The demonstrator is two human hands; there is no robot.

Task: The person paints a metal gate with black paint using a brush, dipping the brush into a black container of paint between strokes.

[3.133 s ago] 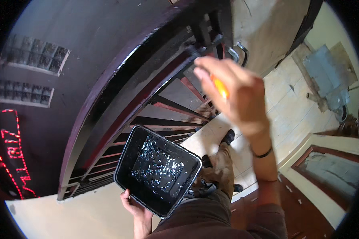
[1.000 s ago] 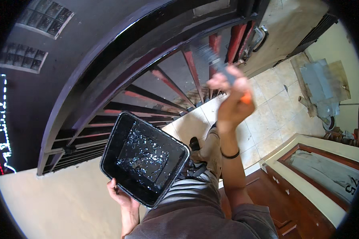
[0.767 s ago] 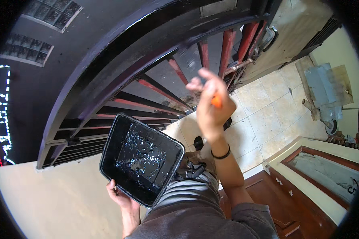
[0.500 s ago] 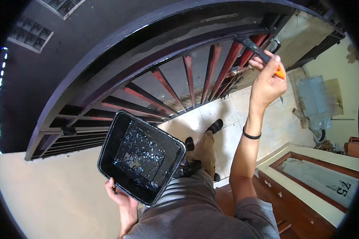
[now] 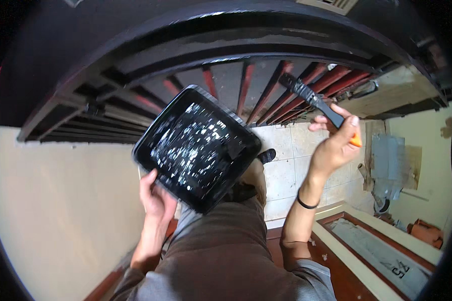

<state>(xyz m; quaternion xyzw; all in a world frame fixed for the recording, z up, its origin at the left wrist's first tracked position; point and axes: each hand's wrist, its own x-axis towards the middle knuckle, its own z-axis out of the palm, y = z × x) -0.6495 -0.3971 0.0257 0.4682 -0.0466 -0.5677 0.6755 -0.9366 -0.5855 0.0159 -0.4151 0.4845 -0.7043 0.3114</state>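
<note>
My left hand grips the near left rim of a square black paint tray, held tilted in front of my waist. Wet, glossy black paint shines inside it. In my right hand is a paintbrush with a black and orange handle, its bristles dark with paint. The bristles appear in front of the gate bars; whether they touch is hard to tell. Those bars show red with black patches, under a curved black top rail.
A pale wall runs along the left. Light floor tiles lie below, with my shoe on them. At right are a brown-framed panel, grey sheets against the wall and an orange-brown object.
The brush has come down off the upper rail, toward me. My left hand has raised the tray, moving it up and right in view. The whole view has shifted.
</note>
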